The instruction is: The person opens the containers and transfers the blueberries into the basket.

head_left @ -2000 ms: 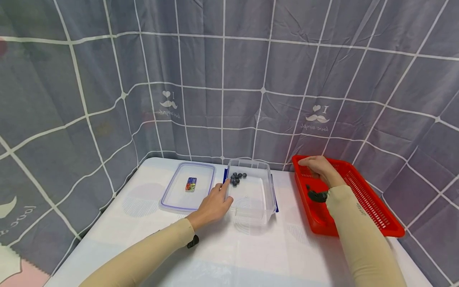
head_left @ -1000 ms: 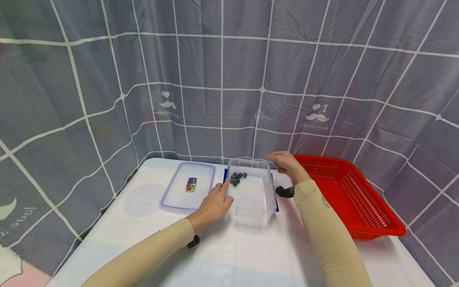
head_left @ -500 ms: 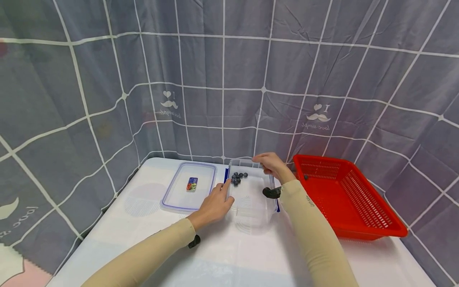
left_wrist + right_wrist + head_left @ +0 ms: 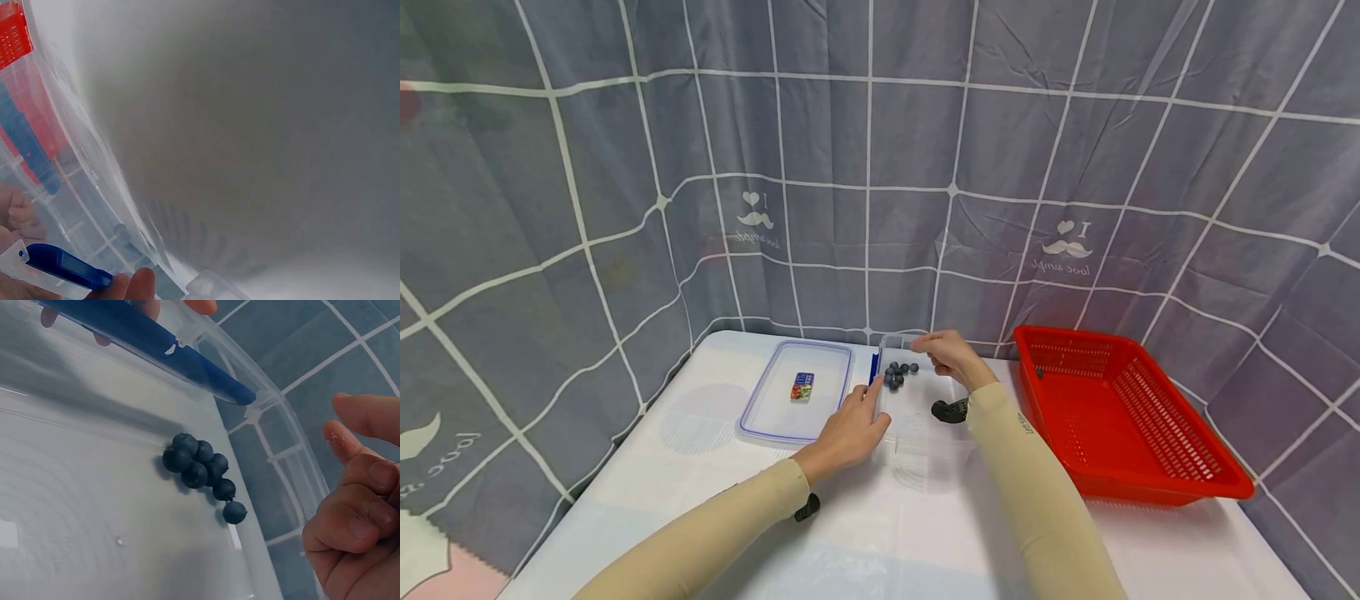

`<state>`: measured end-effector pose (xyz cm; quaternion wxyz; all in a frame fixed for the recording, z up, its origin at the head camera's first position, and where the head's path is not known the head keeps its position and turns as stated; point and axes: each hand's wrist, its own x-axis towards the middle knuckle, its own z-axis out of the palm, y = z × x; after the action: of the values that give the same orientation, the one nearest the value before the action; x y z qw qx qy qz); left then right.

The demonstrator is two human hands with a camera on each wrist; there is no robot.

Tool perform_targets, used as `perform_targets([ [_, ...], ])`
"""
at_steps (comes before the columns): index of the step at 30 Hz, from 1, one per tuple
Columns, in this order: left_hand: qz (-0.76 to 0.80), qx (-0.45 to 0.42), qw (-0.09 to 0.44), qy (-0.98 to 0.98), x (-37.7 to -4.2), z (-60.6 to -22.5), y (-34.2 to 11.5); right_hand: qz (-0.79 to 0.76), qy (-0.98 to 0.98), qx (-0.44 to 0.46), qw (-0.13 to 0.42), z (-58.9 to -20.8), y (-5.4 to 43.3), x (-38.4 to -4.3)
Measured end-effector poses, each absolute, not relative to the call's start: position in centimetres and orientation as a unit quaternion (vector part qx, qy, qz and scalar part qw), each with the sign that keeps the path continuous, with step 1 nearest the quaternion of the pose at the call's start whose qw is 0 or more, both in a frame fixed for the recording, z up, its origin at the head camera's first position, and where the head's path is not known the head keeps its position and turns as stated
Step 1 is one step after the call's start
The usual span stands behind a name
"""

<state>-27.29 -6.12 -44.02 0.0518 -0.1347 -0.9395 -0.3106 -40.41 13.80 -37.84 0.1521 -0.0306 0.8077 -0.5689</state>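
The left hand (image 4: 847,427), fingers extended, touches the box's (image 4: 913,418) left edge; the right hand (image 4: 950,354), grasping nothing, hovers over the far end, near berries (image 4: 195,475). Table (image 4: 880,542) separates box and basket (image 4: 1112,417).

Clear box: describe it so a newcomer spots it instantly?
On the white table, find the red basket; left of it in the head view lies a flat lid. The clear box stands between them. Unlike either neighbour, it has deep see-through walls, blue latches and a cluster of dark berries inside.
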Motion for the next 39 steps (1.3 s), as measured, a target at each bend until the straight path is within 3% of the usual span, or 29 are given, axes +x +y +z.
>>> perform_targets([
  [19, -0.31, -0.138, 0.046, -0.94, -27.3, -44.7, -5.9, -0.562, 0.813, 0.007, 0.152, -41.9, 12.7, -41.1],
  [39, -0.298, -0.141, 0.067, -0.942, -27.5, -44.2, -6.1, -0.57, 0.809, 0.042, 0.138, -43.3, 12.3, -42.2],
])
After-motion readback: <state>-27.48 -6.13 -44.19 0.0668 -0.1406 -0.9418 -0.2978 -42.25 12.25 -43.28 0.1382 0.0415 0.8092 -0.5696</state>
